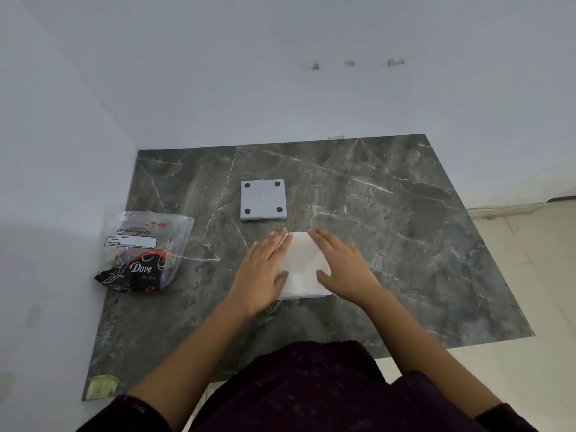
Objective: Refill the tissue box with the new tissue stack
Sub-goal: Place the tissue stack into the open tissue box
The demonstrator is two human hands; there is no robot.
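Note:
A white tissue stack [304, 265] lies flat on the dark marble-patterned sheet [405, 244], near its middle. My left hand [265, 272] lies flat along the stack's left side, fingers straight. On the stack's right side my right hand [341, 265] rests the same way, fingers straight, thumb on the paper. Beyond the stack stands a grey square tissue box [262, 199], turned so that its base with dark round feet at the corners faces up. Neither hand touches the box.
A clear plastic tissue wrapper [145, 252] with red and black print lies at the sheet's left edge. White walls close in at the left and back. Pale floor tiles [530, 275] show at the right.

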